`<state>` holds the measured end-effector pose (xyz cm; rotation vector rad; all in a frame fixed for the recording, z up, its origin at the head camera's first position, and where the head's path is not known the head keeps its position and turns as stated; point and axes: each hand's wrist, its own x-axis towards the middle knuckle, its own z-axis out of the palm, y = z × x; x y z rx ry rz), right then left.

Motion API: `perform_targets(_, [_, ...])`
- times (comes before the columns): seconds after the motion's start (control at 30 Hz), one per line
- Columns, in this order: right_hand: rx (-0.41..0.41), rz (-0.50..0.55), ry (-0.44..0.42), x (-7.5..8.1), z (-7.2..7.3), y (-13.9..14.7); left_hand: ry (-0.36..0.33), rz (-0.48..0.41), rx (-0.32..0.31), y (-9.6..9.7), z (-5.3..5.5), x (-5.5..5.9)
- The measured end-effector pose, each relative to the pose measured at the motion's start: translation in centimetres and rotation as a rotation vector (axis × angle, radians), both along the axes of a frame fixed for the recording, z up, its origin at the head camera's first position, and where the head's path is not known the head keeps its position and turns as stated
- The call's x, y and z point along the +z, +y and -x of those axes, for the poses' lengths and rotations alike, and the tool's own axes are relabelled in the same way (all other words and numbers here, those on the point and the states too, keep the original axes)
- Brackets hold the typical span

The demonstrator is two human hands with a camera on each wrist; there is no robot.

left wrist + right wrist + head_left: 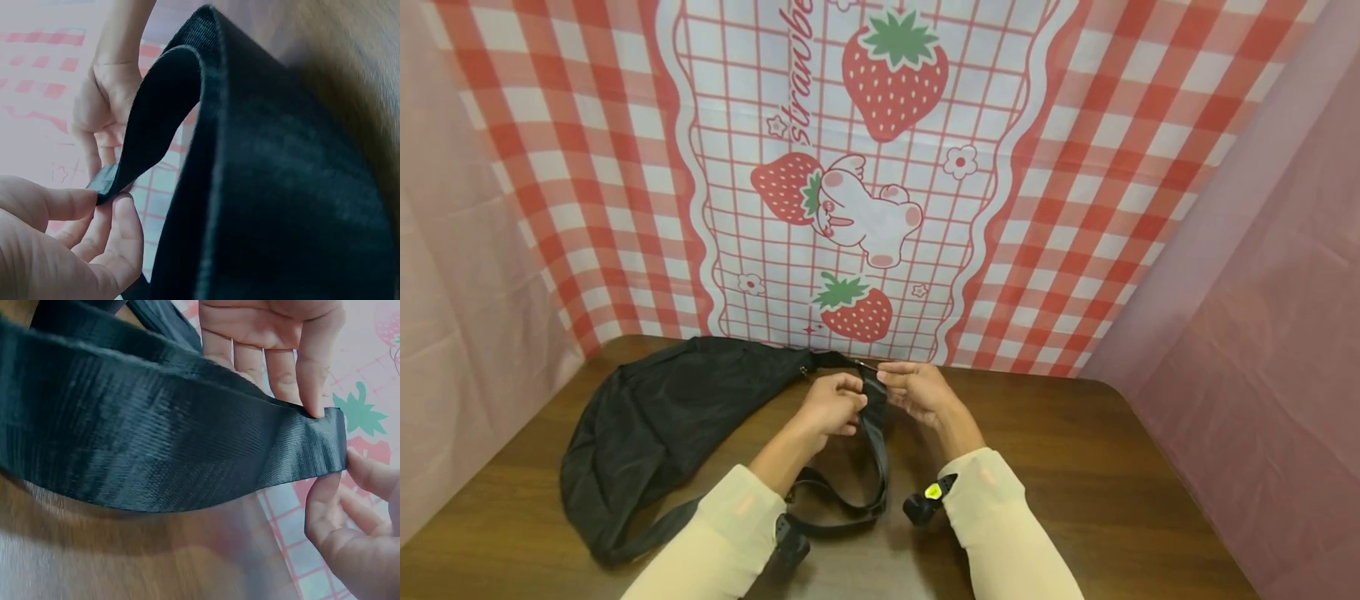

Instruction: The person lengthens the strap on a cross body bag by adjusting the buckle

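A black crescent-shaped bag [685, 417] lies on the left of the table, its webbing strap [874, 393] running to both hands. My left hand [833, 405] pinches the strap near its folded end, thumb on one face and fingers behind. Opposite it, my right hand [919, 393] holds the same end by its edge with thumb and fingertips. In the right wrist view the strap [156, 437] spreads wide and flat, narrowing toward the right hand [353, 519]. The left wrist view has the strap [294, 175] arching up beside the left hand [69, 244].
The brown wooden table [1075, 467] extends to the right of the hands. Behind it hangs a red-and-white checked cloth [1052, 275] with strawberries. Pink curtains [1262, 375] stand at both sides. A small black wrist camera [919, 508] sits beside the right sleeve.
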<state>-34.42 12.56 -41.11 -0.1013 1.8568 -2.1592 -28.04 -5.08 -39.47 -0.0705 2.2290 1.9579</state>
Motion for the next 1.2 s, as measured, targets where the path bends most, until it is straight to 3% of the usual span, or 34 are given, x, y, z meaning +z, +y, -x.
perform_targets(0.13, [0.007,0.06,-0.059,0.1,-0.1,-0.4,0.022,0.029,0.0,-0.7,-0.1,0.3])
perform_targets(0.43, [0.022,0.165,-0.041,0.4,-0.4,-1.8,0.074,0.087,0.043,-2.3,0.2,0.4])
perform_targets(0.53, [0.019,0.196,-0.029,0.5,-0.4,-2.4,0.156,0.174,0.089,-3.0,0.3,0.4])
perform_targets(0.77, [-0.053,0.304,0.027,0.6,-0.4,-4.4,0.4,0.497,0.26,-3.9,0.6,1.2])
perform_targets(0.97, [-0.136,0.309,0.074,0.9,-0.6,-5.5,0.503,0.648,0.241,-3.8,0.8,1.5])
perform_targets(1.2, [-0.155,0.288,0.123,0.9,-0.8,-5.8,0.524,0.706,0.227,-3.8,1.2,1.5])
